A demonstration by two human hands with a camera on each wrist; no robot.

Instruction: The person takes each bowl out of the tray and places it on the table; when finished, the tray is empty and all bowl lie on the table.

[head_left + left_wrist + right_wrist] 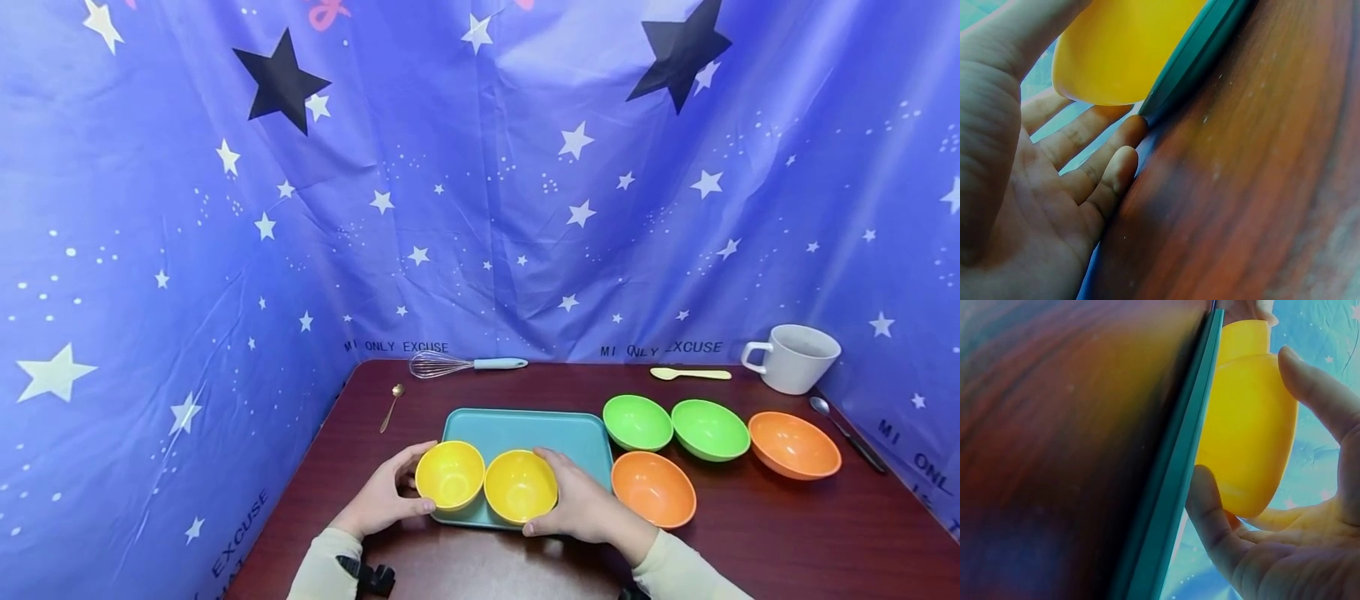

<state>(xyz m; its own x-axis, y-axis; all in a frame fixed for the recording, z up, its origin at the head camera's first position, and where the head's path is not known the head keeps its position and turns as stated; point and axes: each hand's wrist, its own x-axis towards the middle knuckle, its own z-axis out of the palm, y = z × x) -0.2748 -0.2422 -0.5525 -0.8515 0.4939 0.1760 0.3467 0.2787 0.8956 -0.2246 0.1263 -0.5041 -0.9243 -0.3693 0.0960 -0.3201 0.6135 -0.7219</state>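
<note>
- Yellow bowls: two stand side by side, touching or nearly so, on the near edge of a teal tray; the left yellow bowl and the right yellow bowl both sit upright, openings upward.
- Left hand: cupped against the left side of the left yellow bowl, thumb at the near rim and fingers curved round its far side; the left wrist view shows the fingers lying under and beside the bowl at the tray's edge.
- Right hand: wrapped about the right side of the right yellow bowl, thumb at the near base and fingers along its far side; the right wrist view shows the thumb pressed at the bowl's wall next to the tray rim.
- Bench: dark reddish wood; the tray lies at its near centre.
- Right of the tray: two green bowls in the far row, two orange bowls nearer and further right.
- Far edge: whisk, small gold spoon, cream spoon, white mug, and a dark-handled spoon at far right.
- Backdrop: blue star-printed cloth encloses the bench.
</note>
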